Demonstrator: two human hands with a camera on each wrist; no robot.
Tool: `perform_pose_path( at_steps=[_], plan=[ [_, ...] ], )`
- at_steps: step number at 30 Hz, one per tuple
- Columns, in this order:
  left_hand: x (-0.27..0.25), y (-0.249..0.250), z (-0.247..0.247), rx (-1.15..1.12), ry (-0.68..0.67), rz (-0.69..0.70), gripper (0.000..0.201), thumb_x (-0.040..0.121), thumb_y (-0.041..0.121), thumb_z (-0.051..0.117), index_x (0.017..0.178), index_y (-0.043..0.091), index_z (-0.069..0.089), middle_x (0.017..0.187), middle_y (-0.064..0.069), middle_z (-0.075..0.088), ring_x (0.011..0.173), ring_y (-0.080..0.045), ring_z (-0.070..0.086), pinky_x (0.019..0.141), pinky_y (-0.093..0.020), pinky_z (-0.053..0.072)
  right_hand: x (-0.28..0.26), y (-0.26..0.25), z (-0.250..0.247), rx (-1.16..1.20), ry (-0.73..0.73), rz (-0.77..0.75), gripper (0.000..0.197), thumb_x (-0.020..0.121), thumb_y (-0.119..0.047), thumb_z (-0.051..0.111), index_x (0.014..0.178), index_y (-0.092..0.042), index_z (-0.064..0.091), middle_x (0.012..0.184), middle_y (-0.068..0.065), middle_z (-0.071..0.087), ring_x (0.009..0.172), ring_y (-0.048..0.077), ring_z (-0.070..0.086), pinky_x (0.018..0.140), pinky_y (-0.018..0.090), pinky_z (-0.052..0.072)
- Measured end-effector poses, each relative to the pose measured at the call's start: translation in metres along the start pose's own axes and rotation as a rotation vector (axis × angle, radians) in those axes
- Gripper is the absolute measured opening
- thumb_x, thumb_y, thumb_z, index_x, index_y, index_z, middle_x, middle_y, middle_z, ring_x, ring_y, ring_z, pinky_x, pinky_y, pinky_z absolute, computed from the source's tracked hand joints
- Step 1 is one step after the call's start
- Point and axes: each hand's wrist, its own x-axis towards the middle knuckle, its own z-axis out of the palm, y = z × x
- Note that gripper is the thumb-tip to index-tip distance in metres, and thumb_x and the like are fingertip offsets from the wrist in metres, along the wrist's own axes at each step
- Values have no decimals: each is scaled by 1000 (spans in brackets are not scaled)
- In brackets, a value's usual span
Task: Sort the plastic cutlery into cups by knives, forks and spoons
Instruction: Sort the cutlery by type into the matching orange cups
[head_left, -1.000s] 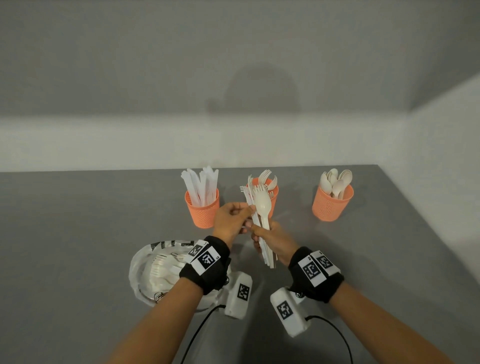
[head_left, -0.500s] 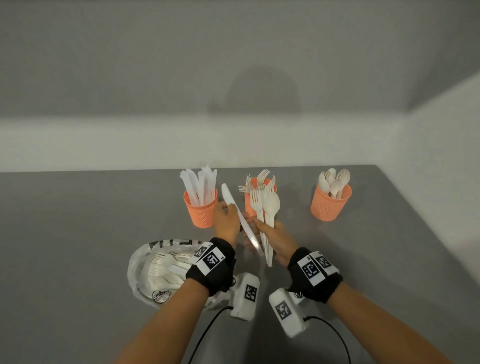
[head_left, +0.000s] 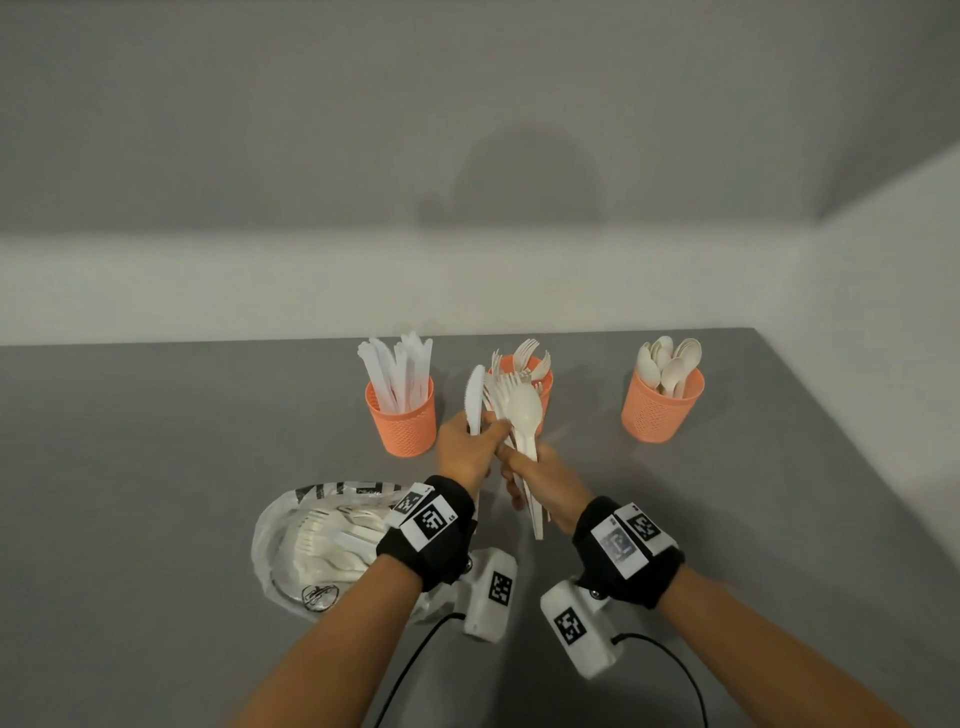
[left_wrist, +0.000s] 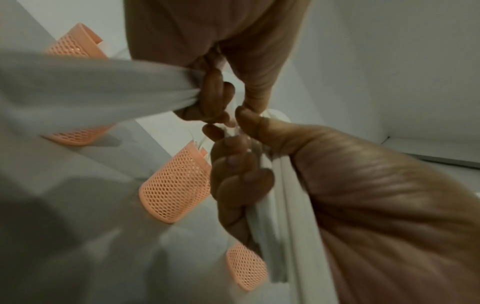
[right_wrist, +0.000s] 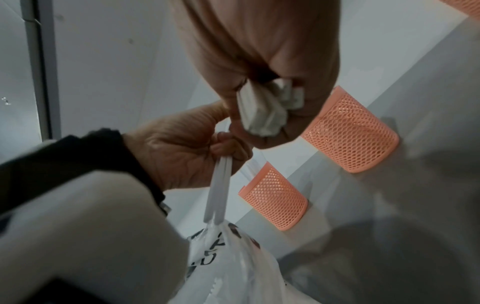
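White knife (head_left: 475, 397) gripped upright in left hand (head_left: 464, 451); right hand (head_left: 545, 480) fingers clasp a cutlery bundle (head_left: 522, 421)

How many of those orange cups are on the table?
3, in a row on the grey table: the left cup holds knives, the middle cup holds forks behind the raised hands, the right cup holds spoons. None seems hidden.
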Motion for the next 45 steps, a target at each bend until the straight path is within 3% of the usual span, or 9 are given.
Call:
perform_pose_path(
  at_steps=[3,5,10,14,20,27,33,41,45],
  plan=[
    [5,3,-2,15,26,-20,14,89,8,50,93,-2,60,79,-13,60,70,-24,55,71,-41,53,1,-2,-2,58,-25,33,24,97,-32,45,98,-10,56,66,4,50,51,11,48,48,22,44],
    [9,1,-2,-33,43,-48,30,91,13,44,107,-10,54,92,-26,63,76,-35,57,70,-50,52,4,-3,-3,156,12,86,26,96,-34,46,89,-13,60,65,5,55,49,11,50,49,23,45],
    [12,-4,-4,-117,-19,-32,26,94,17,47,80,-4,56,60,-9,58,46,-13,56,43,-21,43,10,-4,0,244,2,69,26,97,-30,46,92,-12,63,68,8,64,57,15,63,59,31,55],
    [15,-1,-16,-241,-31,-98,38,98,25,41,64,12,52,40,6,46,45,-12,51,53,-26,45,13,-3,0,86,56,41,22,98,-29,44,98,-13,59,88,14,69,74,23,66,70,32,56],
    [54,32,-67,-327,246,27,36,95,30,47,64,12,47,30,7,40,27,-4,40,37,-15,41,21,-8,-9,106,110,90,23,96,-34,45,83,-17,54,51,-3,38,37,6,34,42,21,36],
    [112,66,-99,-205,481,255,56,90,49,48,48,14,39,28,8,40,34,-6,45,55,-24,46,32,-21,-10,199,16,139,27,96,-39,43,84,-20,57,44,-6,31,33,4,25,33,16,23],
    [133,17,-87,12,362,272,33,89,35,58,68,9,51,58,-2,53,55,-14,55,66,-35,50,38,-26,-12,243,-37,170,18,95,-30,46,89,-18,58,44,-4,33,32,4,26,33,15,24],
    [133,3,-79,367,357,445,11,92,18,53,94,7,55,72,3,52,66,-11,50,60,-13,38,42,-24,-10,220,-34,168,18,97,-27,44,96,-18,59,47,-5,37,33,3,30,35,15,28],
    [137,-6,-80,705,332,574,42,95,25,32,94,-4,62,95,-21,61,86,-37,56,76,-39,43,41,-24,-8,214,-38,172,18,97,-28,44,100,-17,58,52,-2,37,34,3,31,36,15,30]
  ],
)
